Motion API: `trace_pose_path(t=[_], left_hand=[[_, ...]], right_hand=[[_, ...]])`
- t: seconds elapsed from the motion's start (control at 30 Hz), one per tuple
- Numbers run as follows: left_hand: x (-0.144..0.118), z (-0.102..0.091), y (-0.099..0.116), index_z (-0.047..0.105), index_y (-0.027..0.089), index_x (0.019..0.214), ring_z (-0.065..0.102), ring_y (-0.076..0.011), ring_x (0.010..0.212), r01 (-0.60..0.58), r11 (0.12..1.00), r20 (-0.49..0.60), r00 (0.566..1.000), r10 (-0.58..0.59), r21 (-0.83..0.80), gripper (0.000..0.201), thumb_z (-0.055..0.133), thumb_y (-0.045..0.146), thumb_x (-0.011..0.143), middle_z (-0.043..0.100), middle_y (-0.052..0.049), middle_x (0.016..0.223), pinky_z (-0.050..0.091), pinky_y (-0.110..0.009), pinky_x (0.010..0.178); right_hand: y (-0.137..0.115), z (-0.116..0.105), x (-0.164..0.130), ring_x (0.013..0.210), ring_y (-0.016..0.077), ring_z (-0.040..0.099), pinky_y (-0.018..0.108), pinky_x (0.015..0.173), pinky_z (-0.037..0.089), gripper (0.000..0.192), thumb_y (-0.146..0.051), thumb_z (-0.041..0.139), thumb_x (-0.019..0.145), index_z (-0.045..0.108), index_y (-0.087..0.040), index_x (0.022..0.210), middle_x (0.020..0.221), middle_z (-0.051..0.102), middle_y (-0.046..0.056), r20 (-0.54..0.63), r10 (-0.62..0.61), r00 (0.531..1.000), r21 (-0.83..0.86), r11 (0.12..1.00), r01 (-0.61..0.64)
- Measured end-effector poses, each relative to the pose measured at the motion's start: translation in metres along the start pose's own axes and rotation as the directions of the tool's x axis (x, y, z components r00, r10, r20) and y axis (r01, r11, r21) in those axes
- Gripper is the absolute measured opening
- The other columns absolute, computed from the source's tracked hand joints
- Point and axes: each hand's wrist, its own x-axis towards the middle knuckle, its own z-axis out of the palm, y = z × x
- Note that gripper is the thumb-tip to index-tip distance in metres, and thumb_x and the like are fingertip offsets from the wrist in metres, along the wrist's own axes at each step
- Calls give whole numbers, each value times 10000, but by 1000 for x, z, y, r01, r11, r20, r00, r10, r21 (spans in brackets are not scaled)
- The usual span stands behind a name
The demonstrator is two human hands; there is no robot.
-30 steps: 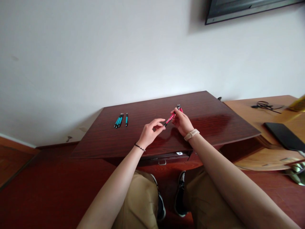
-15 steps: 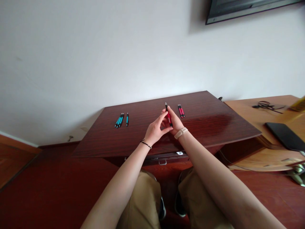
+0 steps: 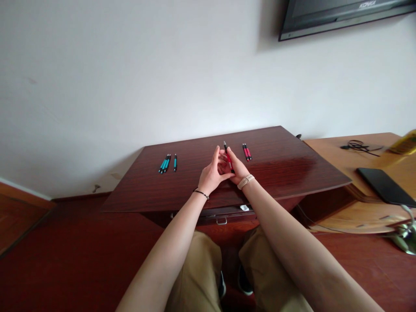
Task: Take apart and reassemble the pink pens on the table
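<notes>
Both hands meet over the middle of the dark table, held just above its top. Right hand has its fingers clenched round a red pen, which stands nearly upright with its black end sticking out above the fingertips. Left hand is pressed against the right one, fingers curled onto the same pen low down; exact grip there is partly hidden.

Sorting looks partway done, judging from the layout: three blue pens lie in a loose row on the left of the table, two red pens lie side by side to the right of the hands. The one held red pen is not yet laid with its pair.

Against a second ago: the pen was slanted and gripped at both ends out by the red pair, hands apart; now it is upright, hands closed together and shifted left, toward the table's centre. Little change in the last half second, only the hands drawn tighter.

A black tablet and a cable sit on the lighter desk at right, well apart.
</notes>
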Motion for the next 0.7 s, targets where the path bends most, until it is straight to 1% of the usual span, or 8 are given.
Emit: trace_pose_path(t=[0.1, 0.27, 0.37, 0.47, 0.5, 0.57, 0.63, 0.7], left_hand=[[0, 1, -4, 268, 348, 1721, 770, -265, 875, 24, 1000, 25, 999, -24, 4, 1226, 981, 378, 725, 794, -80, 1215, 598, -390, 860], [2, 2, -2, 374, 327, 1684, 774, -277, 854, 84, 993, 40, 995, -88, 81, 1137, 982, 393, 726, 811, -67, 1127, 590, -389, 851], [1, 1, 3, 358, 316, 1687, 782, -280, 917, 105, 980, 52, 992, -115, 167, 1110, 962, 399, 760, 810, -66, 1140, 587, -383, 884], [-1, -1, 6, 283, 323, 1713, 783, -268, 958, 110, 964, 86, 987, -135, 243, 1096, 916, 416, 823, 803, -63, 1183, 585, -377, 912], [-1, -1, 6, 255, 326, 1722, 782, -263, 957, 110, 965, 98, 986, -137, 239, 1105, 907, 415, 834, 801, -62, 1189, 586, -377, 916], [-2, -1, 5, 211, 326, 1733, 781, -259, 963, 99, 978, 121, 985, -123, 183, 1141, 908, 394, 833, 793, -73, 1218, 590, -386, 931], [-2, -1, 2, 182, 323, 1741, 777, -263, 1001, 78, 992, 145, 985, -92, 98, 1184, 919, 366, 816, 769, -102, 1294, 590, -402, 961], [-2, -1, 0, 150, 331, 1747, 771, -267, 1040, 63, 997, 162, 984, -68, 36, 1232, 931, 350, 795, 725, -129, 1391, 586, -419, 992]], right_hand=[[10, -5, 5, 734, 199, 714, 314, 621, 575, 604, -849, 687, 832, 669, -266, 990, 840, 756, 22, -57, 34, 998, 133, 991, -26], [18, -8, 10, 714, 219, 727, 337, 600, 600, 538, -786, 721, 864, 658, -259, 956, 799, 765, 37, -104, 74, 992, 201, 978, -52], [18, -7, 9, 661, 183, 713, 300, 588, 595, 451, -690, 741, 916, 673, -245, 947, 784, 767, 20, -108, 114, 988, 303, 950, -76], [19, -7, 9, 575, 132, 668, 256, 549, 570, 373, -599, 735, 967, 684, -231, 929, 778, 766, -7, -102, 148, 984, 413, 906, -93], [19, -7, 9, 557, 123, 658, 249, 536, 563, 358, -581, 731, 977, 689, -228, 935, 777, 766, -12, -100, 151, 983, 434, 896, -93], [21, -9, 9, 543, 121, 656, 240, 511, 555, 346, -567, 727, 985, 692, -225, 948, 771, 766, -14, -103, 156, 982, 448, 889, -94], [21, -10, 10, 541, 125, 665, 235, 482, 543, 352, -572, 724, 986, 688, -224, 952, 765, 766, -11, -105, 161, 981, 440, 893, -99], [21, -11, 10, 528, 127, 663, 230, 450, 522, 372, -598, 713, 985, 679, -228, 953, 753, 764, -12, -84, 169, 982, 406, 906, -122]])
